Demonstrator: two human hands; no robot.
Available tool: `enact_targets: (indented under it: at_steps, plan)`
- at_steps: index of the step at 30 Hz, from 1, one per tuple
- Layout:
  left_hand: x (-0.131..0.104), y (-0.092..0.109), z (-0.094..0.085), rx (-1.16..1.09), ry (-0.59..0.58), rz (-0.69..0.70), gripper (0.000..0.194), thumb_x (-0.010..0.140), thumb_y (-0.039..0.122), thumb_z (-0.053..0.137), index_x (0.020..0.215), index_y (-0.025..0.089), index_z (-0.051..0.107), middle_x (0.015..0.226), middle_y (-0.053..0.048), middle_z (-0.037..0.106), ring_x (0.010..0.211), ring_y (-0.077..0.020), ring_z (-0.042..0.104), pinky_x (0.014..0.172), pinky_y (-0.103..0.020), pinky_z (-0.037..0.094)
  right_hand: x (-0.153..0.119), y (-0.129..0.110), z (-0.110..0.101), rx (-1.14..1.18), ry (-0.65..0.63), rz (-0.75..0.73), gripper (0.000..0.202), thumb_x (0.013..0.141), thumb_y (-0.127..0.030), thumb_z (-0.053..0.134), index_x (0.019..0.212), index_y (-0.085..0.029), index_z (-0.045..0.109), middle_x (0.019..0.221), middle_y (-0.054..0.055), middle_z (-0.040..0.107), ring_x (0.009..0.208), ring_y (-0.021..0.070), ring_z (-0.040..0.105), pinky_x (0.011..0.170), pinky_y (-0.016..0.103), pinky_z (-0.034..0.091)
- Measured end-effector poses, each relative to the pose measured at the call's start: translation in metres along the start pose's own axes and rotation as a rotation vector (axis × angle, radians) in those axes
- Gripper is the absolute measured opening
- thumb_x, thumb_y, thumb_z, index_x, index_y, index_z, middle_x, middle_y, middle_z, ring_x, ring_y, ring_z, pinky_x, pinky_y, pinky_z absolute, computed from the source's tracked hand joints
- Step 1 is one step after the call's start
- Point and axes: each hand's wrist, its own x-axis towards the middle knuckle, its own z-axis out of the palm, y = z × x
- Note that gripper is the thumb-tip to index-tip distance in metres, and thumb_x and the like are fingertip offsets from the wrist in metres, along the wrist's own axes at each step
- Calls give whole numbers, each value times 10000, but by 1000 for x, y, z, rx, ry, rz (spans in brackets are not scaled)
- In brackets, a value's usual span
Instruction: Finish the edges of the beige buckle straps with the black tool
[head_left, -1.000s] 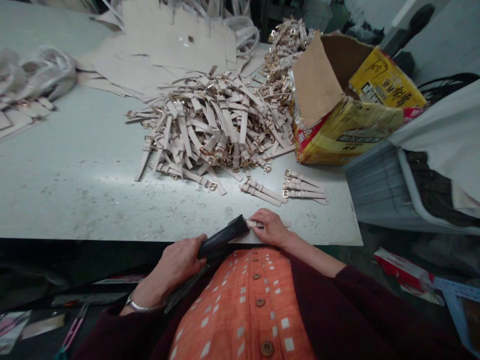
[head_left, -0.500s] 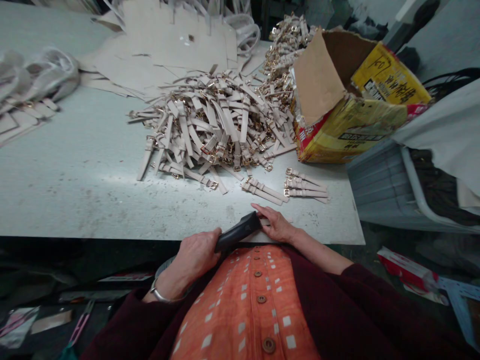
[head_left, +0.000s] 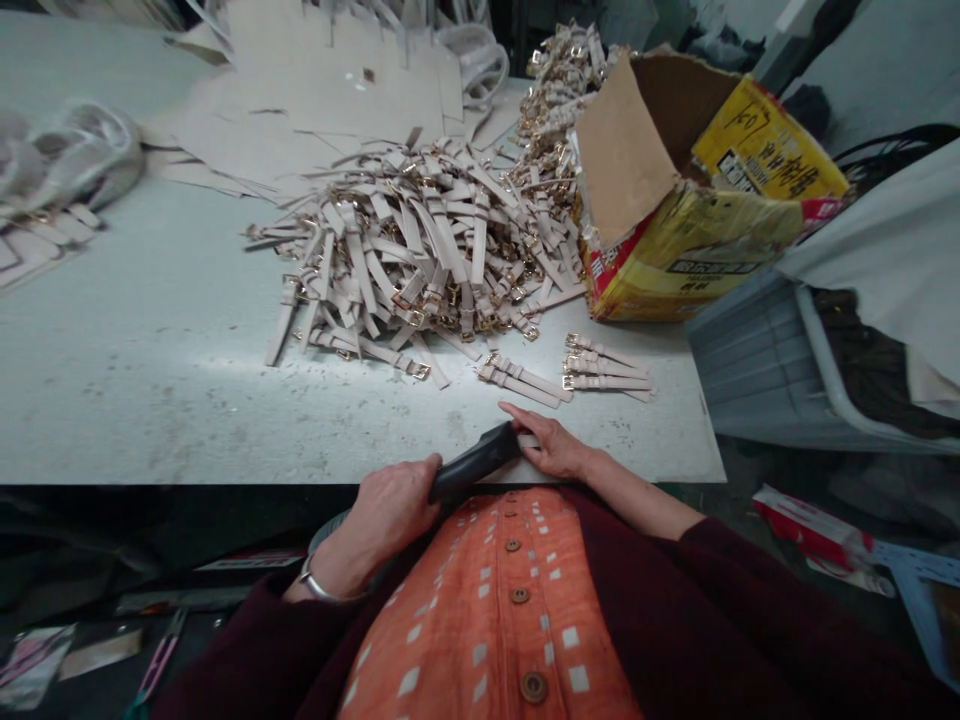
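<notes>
My left hand (head_left: pixel 394 508) is wrapped round the handle of a black handheld tool (head_left: pixel 476 465) at the table's front edge. The tool slants up to the right, and its wider head meets the fingers of my right hand (head_left: pixel 553 445); its exact kind does not show. Between my right thumb and fingers is a pale beige strap (head_left: pixel 528 440), mostly hidden by the hand, its end up against the tool's head. Just beyond lie two buckled straps (head_left: pixel 525 380) side by side, and to their right a small fanned group of buckled straps (head_left: pixel 609 372).
A large heap of beige buckle straps (head_left: pixel 427 240) covers the middle of the table (head_left: pixel 135 400). A yellow cardboard box (head_left: pixel 690 250) stands open at the right, beside a grey bin (head_left: pixel 757 370). Flat beige pieces (head_left: pixel 300 100) lie at the back, plastic-wrapped parts (head_left: pixel 82 160) at the left.
The whole view has shifted slightly, with things on the table appearing a little further left. Both hands keep the same hold on the tool and the strap.
</notes>
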Motion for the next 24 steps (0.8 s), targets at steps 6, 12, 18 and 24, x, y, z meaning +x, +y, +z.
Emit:
enact_targets:
  at_steps: [6,12,18,24]
  plan:
    - [-1,-5,9,-77,19,-49,309,730,289,466,1025,221,528,864,-72,667,828,-221,628,670,-287,427,1,-1,-2,43,32,-27,698,744,-121,536,1378,-201,257,1107,64,560,990,157,531,896,319,417]
    - [-9,-25,19,-110,31,-117,313,741,304,446,1039,241,518,849,-53,666,815,-207,632,633,-257,407,8,-9,10,-123,164,73,244,764,-247,590,991,-159,566,900,49,558,800,141,523,730,259,430]
    - [-16,-32,20,-160,32,-157,275,740,305,451,997,245,526,817,-37,669,792,-193,634,617,-238,398,20,-20,15,-314,71,231,163,704,-227,619,851,-183,566,811,12,553,749,142,506,682,238,376]
    - [-19,-34,22,-201,59,-149,255,746,303,443,978,248,532,800,-27,667,768,-179,632,609,-231,393,30,-32,7,-418,-47,307,168,720,-226,588,881,-179,578,842,32,564,751,153,513,666,244,364]
